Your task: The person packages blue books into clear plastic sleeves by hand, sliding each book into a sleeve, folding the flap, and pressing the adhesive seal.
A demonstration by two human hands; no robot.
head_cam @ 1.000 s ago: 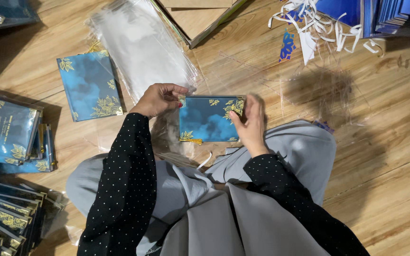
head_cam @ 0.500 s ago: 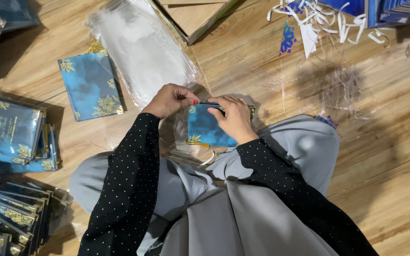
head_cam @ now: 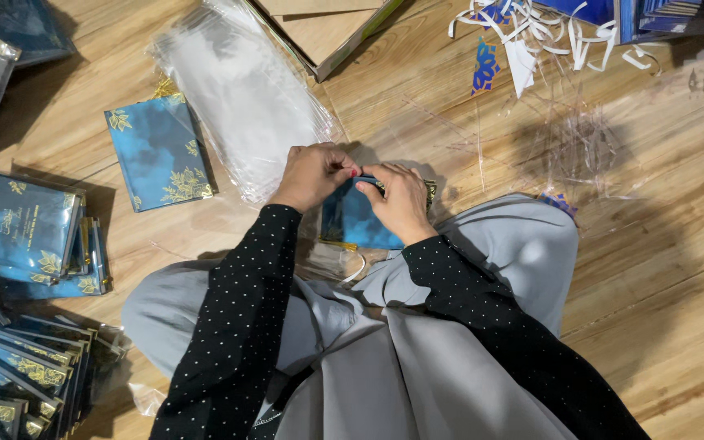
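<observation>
My left hand (head_cam: 313, 173) and my right hand (head_cam: 402, 200) meet at the top edge of a blue card with gold floral corners (head_cam: 358, 222), held over my lap. Both pinch that edge, fingertips almost touching. The card is tilted and mostly hidden by my hands. A thin clear film seems to wrap it; I cannot tell how far. Black dotted sleeves cover both arms.
A stack of clear plastic sleeves (head_cam: 242, 90) lies just beyond my hands. One blue card (head_cam: 159, 151) lies flat at left. Piles of wrapped blue cards (head_cam: 26, 236) sit at far left. Cardboard (head_cam: 327, 28), white paper strips (head_cam: 547, 33) and loose clear film (head_cam: 580, 147) lie on the wooden floor.
The card was held flat and wide between my hands. Both hands have since come together at its top edge, and the card has tipped so less of it shows.
</observation>
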